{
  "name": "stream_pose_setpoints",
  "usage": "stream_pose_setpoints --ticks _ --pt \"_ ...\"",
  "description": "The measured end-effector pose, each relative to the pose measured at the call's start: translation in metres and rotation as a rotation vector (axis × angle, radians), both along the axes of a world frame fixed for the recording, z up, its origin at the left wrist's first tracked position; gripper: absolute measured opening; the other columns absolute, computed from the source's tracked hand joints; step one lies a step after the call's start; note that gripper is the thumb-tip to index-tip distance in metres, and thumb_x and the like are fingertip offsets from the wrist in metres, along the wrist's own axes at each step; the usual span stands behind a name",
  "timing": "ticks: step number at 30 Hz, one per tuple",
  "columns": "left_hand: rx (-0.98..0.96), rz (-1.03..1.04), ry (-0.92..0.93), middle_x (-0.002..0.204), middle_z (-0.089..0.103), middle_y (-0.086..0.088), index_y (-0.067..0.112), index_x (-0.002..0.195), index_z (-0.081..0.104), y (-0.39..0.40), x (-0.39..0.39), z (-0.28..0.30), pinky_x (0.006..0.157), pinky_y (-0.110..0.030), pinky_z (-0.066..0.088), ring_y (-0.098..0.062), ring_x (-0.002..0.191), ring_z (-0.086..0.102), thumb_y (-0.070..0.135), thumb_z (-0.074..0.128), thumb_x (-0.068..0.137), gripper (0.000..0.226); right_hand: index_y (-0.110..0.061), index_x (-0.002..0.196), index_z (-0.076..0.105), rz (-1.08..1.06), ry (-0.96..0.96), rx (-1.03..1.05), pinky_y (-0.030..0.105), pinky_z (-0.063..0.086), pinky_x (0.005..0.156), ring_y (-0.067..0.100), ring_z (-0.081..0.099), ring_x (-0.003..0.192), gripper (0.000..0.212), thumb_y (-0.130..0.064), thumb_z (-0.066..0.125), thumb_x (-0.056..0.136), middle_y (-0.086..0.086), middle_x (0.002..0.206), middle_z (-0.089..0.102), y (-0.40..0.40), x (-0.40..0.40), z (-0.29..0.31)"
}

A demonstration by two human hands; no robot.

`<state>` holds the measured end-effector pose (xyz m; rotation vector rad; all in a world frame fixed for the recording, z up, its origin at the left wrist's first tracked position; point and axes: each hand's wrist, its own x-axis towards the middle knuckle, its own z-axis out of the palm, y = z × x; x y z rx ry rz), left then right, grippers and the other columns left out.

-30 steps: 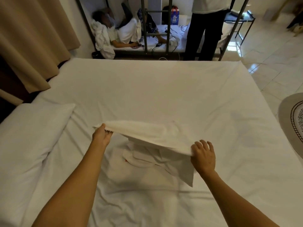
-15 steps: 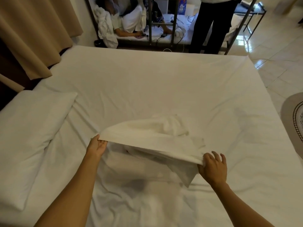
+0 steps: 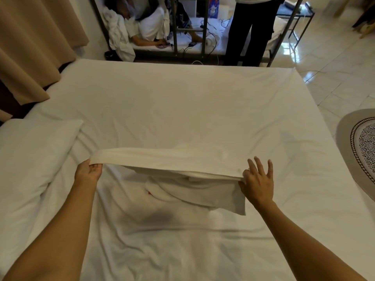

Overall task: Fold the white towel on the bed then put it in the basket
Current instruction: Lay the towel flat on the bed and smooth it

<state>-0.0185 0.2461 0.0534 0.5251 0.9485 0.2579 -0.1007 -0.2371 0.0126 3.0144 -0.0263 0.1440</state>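
Note:
The white towel (image 3: 172,161) is stretched out above the middle of the white bed (image 3: 182,102), with its lower layers sagging onto the sheet below. My left hand (image 3: 88,173) pinches the towel's left corner. My right hand (image 3: 256,179) grips the right end between thumb and palm, with the other fingers spread upward. A loose flap of the towel hangs down near my right wrist. No basket is in view.
A white pillow (image 3: 34,159) lies at the left of the bed. Beige curtains (image 3: 30,47) hang at the far left. Beyond the bed stands a metal bunk frame (image 3: 174,25) with a person lying on it, and another person's dark legs (image 3: 249,31). A round rug (image 3: 359,147) lies on the tiled floor at right.
Both hands have moved apart, pulling the towel's held edge longer and straighter. The right hand's fingers have spread open above the edge. The view has tilted slightly down.

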Motion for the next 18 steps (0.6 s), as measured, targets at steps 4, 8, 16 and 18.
stream_pose_setpoints --ticks 4,8,16,18 --pt "0.009 -0.016 0.027 0.142 0.051 -0.006 0.005 0.132 0.048 0.004 -0.004 -0.003 0.112 -0.023 0.036 -0.016 0.136 0.046 0.005 0.031 0.103 0.034 -0.001 0.081 0.061 0.035 0.027 0.255 0.049 0.044 0.088 0.041 0.065 0.089 0.021 -0.002 0.073 0.064 0.019 0.101 0.065 0.005 0.000 -0.002" --pt "0.023 -0.045 0.065 0.142 0.050 -0.005 0.004 0.118 0.056 0.004 -0.010 -0.009 0.112 -0.023 0.036 -0.017 0.136 0.045 0.005 0.031 0.102 0.030 -0.005 0.092 0.057 0.056 0.065 0.368 0.028 0.033 0.043 0.026 0.051 0.055 0.026 -0.006 0.073 0.071 0.008 0.073 0.060 0.003 -0.007 -0.006" --pt "0.064 -0.049 0.091 0.145 0.048 -0.006 0.003 0.115 0.055 0.005 0.005 -0.017 0.108 -0.023 0.041 -0.017 0.133 0.048 0.000 0.032 0.101 0.027 -0.009 0.063 0.059 0.033 0.159 0.143 0.020 0.022 0.037 0.023 0.047 0.035 0.031 -0.003 0.085 0.049 0.002 0.045 0.053 -0.012 -0.002 -0.011" --pt "0.107 -0.060 0.118 0.143 0.050 -0.006 0.004 0.127 0.052 0.002 0.011 -0.019 0.107 -0.024 0.042 -0.017 0.134 0.048 0.000 0.032 0.100 0.034 -0.009 0.061 0.059 0.034 0.189 0.093 0.021 0.024 0.041 0.023 0.047 0.039 0.026 0.002 0.081 0.052 0.004 0.049 0.057 -0.012 0.005 -0.008"
